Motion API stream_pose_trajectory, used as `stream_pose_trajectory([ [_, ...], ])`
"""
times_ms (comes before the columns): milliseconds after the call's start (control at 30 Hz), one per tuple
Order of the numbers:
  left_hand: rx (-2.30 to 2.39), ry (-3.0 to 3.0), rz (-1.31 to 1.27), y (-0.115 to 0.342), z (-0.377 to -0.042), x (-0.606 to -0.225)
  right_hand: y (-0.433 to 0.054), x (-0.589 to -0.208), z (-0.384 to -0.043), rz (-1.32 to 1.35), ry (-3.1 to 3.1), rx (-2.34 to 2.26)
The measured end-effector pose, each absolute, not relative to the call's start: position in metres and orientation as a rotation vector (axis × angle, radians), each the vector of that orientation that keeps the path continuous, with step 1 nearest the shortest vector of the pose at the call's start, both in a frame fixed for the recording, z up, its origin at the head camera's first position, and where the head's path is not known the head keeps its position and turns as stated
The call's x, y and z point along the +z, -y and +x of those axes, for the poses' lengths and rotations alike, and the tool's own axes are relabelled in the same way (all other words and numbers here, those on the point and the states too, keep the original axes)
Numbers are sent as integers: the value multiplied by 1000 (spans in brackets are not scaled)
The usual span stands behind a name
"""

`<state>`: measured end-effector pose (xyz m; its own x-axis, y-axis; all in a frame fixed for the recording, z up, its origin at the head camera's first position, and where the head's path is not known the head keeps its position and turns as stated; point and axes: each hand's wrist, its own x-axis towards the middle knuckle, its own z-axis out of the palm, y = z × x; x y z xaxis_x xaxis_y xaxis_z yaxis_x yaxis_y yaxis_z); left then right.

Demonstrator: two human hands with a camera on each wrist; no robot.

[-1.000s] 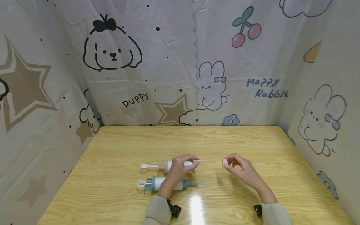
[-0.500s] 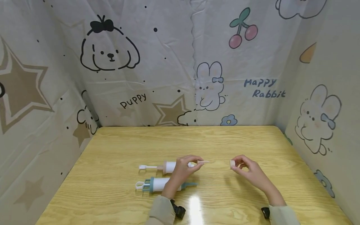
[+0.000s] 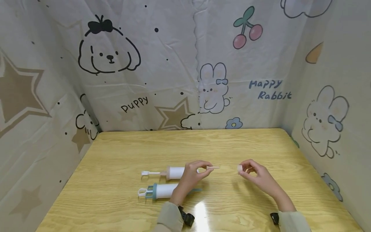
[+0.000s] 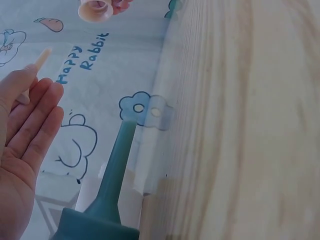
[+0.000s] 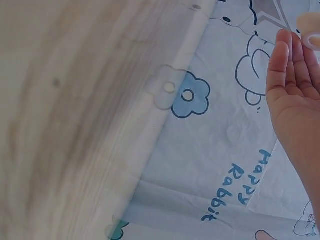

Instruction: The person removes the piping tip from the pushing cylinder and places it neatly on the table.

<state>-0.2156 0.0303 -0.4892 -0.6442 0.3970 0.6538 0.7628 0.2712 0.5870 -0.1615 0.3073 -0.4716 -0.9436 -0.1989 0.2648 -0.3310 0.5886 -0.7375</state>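
Note:
My left hand (image 3: 192, 176) pinches a small pale pink tapered nozzle (image 3: 214, 167) between thumb and fingertips, its narrow end pointing right. In the left wrist view the nozzle (image 4: 43, 57) sticks out past the thumb, while the other fingers lie extended. Opposite it, my right hand (image 3: 259, 177) holds a short pale pink ring-like cap (image 3: 239, 168) by thumb and fingertips. The left wrist view shows a hollow round opening in the cap (image 4: 95, 11). A gap separates nozzle and cap, both held above the table.
On the wooden table (image 3: 249, 145) lie two syringe-like tubes side by side: a white and pink one (image 3: 175, 173) and a white and teal one (image 3: 165, 191). My left arm partly covers them. A printed cloth (image 3: 174, 64) encloses the table at the back and sides.
Both hands have shifted a little to the right, each still holding its pink piece. The two tubes keep their places on the table, while the head view has turned slightly.

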Motion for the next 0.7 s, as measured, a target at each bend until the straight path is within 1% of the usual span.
stream_pose_trajectory([
  [700,-1309,2198,-1068,-33,-213,-488,-306,-477,-182,444,2807,1232],
])
